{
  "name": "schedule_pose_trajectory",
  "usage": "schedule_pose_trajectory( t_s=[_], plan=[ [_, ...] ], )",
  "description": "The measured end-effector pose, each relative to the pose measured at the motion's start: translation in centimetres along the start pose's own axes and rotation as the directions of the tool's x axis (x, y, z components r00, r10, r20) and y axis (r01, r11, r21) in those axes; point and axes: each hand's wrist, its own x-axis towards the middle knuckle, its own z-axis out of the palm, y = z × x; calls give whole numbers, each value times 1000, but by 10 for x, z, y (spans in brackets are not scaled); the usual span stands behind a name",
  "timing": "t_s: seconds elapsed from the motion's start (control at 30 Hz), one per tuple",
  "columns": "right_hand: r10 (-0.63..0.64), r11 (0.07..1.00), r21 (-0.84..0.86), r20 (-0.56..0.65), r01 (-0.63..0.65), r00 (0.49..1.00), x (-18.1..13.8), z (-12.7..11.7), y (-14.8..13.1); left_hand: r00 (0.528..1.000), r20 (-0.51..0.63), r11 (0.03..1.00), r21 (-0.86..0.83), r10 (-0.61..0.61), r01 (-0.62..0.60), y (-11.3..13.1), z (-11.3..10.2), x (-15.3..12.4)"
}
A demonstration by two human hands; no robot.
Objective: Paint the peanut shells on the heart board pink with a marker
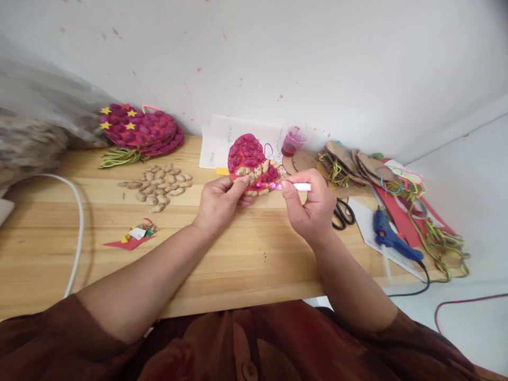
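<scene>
My left hand (223,203) grips the lower left edge of a gourd-shaped craft piece (246,151), thumb on top. Peanuts cover its red face: those on the upper round part are painted magenta, while several lower ones are still plain tan. Pinched in my right hand (311,203) is a paintbrush with a white handle (302,187). Its magenta-stained tip lies over the lower part of the craft piece; whether it touches a peanut, I cannot tell. Behind my right hand stands a clear plastic cup (292,142) with magenta paint in it.
Loose peanuts (161,185) lie left, before a stack of magenta craft pieces (138,127). Scissors (343,214), a blue glue gun (392,235) with a cord, cardboard pieces (345,159) and green cords (434,243) lie right. A white cable (81,227) arches at left.
</scene>
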Motion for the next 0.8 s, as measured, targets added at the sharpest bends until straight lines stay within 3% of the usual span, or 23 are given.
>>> schedule_pose_trajectory(
  t_s=[0.2,0.33,0.8],
  plan=[
    [-15,998,57,22,14,1000,1,0,-1,1000,-2,1000,-13,1,-1,0,0,0],
    [-54,999,9,41,53,998,1,0,-1,1000,0,1000,-6,2,-2,-1,-1,1],
    [83,996,14,-6,-83,996,1,-1,4,1000,-3,1000,-5,17,-17,-1,-1,0]
  ],
)
